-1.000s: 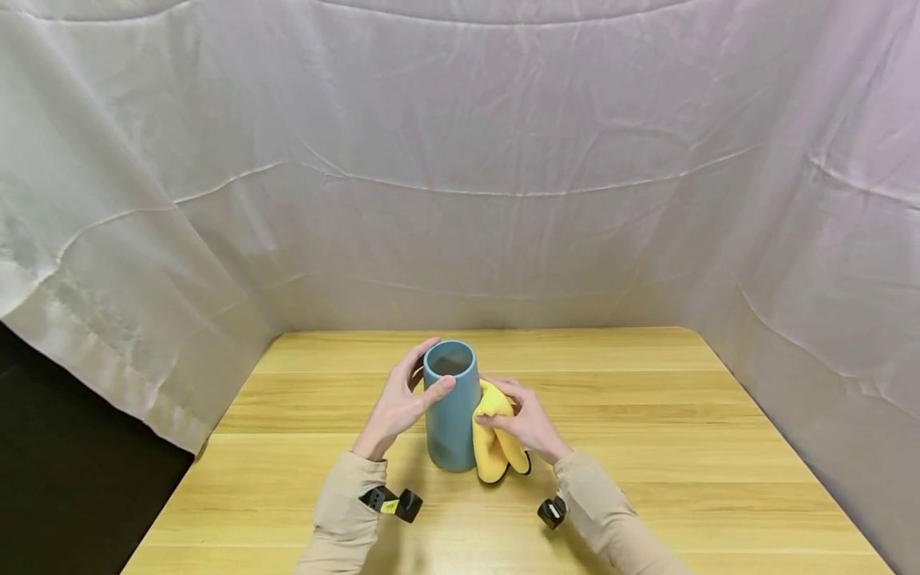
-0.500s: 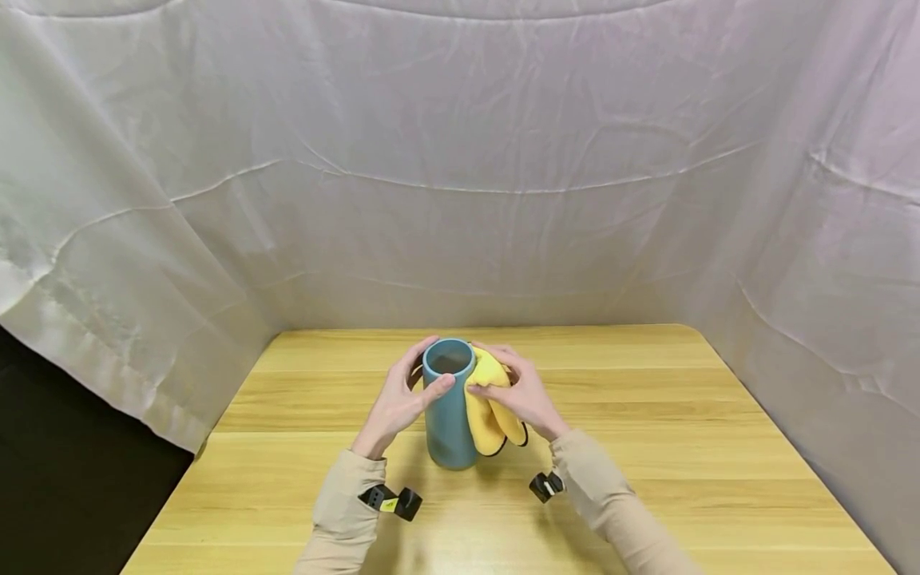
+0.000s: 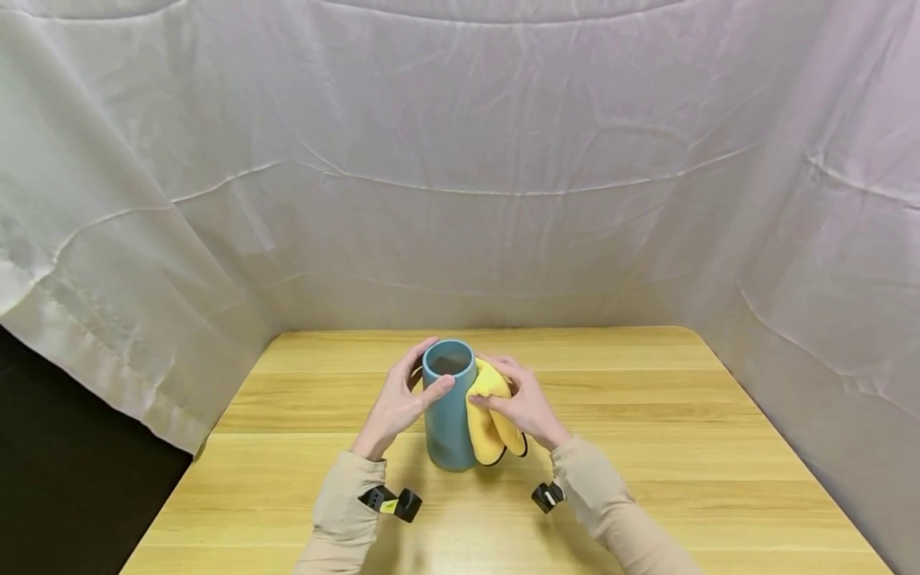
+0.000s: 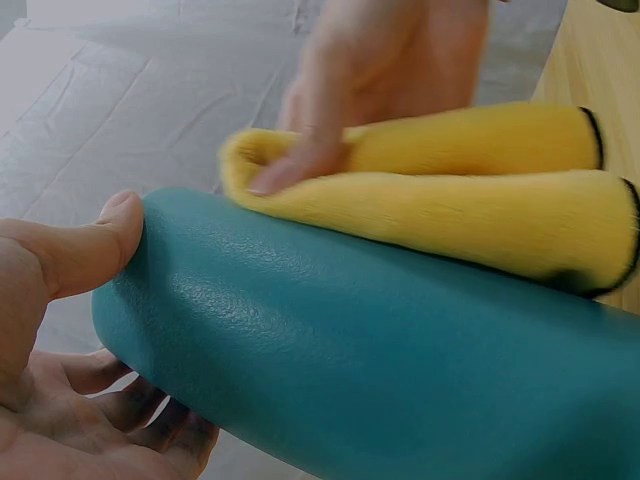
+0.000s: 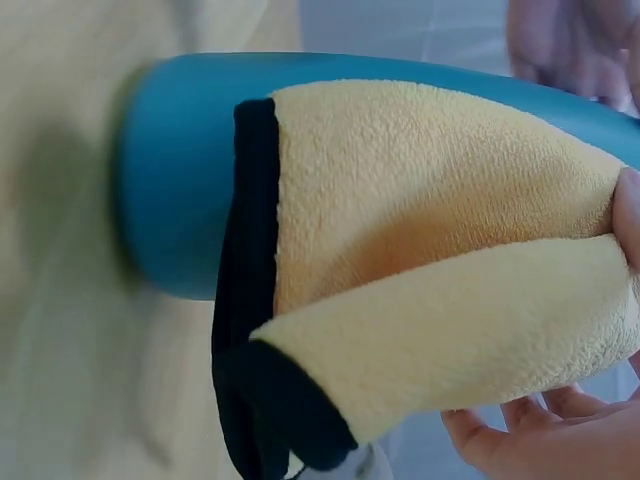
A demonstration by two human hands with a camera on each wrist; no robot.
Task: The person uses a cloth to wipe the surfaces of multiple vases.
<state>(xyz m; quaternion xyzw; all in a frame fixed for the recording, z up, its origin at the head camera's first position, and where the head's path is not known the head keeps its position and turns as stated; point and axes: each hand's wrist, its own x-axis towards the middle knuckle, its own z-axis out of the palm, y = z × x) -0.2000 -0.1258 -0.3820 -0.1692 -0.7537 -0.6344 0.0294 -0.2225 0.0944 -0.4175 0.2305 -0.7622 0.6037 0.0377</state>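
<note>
A tall blue vase [image 3: 447, 431] with a round open mouth stands upright on the table. My left hand [image 3: 395, 399] grips it near the rim, thumb on the near side and fingers round the far left side. Against the vase's right side lies a folded yellow cloth [image 3: 483, 427] with black edging. My right hand [image 3: 528, 409] pinches this cloth near its top; in the left wrist view the thumb presses into the fold. The cloth's lower ends hang beside the vase [image 5: 180, 180] in the right wrist view, above the vase's foot. Some right fingers are hidden behind the cloth.
The wooden table [image 3: 647, 479] spreads out on both sides of the vase. Pale grey curtains [image 3: 460, 239] enclose its back and sides. A black area [image 3: 65, 463] shows at the lower left. Small black devices sit at both wrists.
My right hand has moved the cloth up along the vase's side, then slightly back down. My left hand and the vase have stayed in place.
</note>
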